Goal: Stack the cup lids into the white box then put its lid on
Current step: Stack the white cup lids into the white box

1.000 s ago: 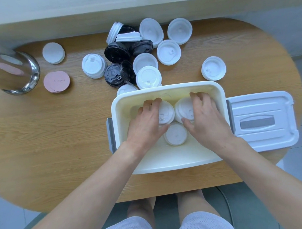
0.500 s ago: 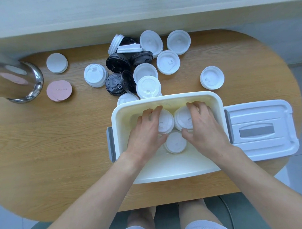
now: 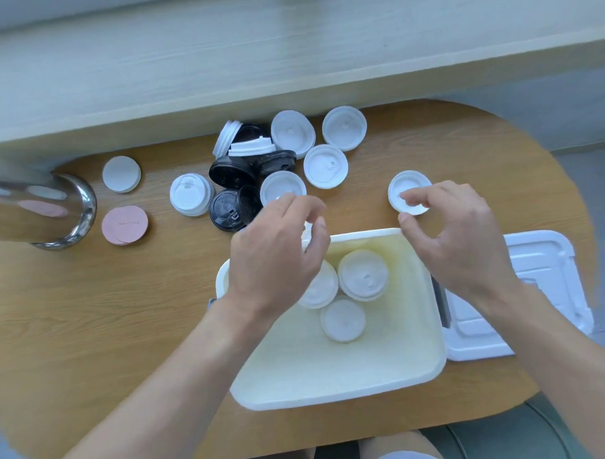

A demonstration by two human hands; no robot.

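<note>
The white box (image 3: 334, 396) stands at the near middle of the table, with three white cup lids (image 3: 362, 275) lying in its far half. My left hand (image 3: 278, 250) hovers over the box's far left rim with loosely curled fingers and holds nothing. My right hand (image 3: 459, 244) reaches past the far right corner. Its fingers curve over a lone white lid (image 3: 409, 193) on the table, with the thumb by the lid's near edge. The box's lid (image 3: 535, 255) lies flat to the right of the box, partly under my right forearm.
A pile of white lids (image 3: 326, 166) and black lids (image 3: 230, 173) lies beyond the box. A steel container (image 3: 64, 210), pink discs (image 3: 124, 225) and a white disc (image 3: 121, 174) are at the far left. A ledge runs behind the table.
Both hands have come up out of the box and moved away from me, leaving three lids inside. The right hand has gone to the lone lid; the view has tilted.
</note>
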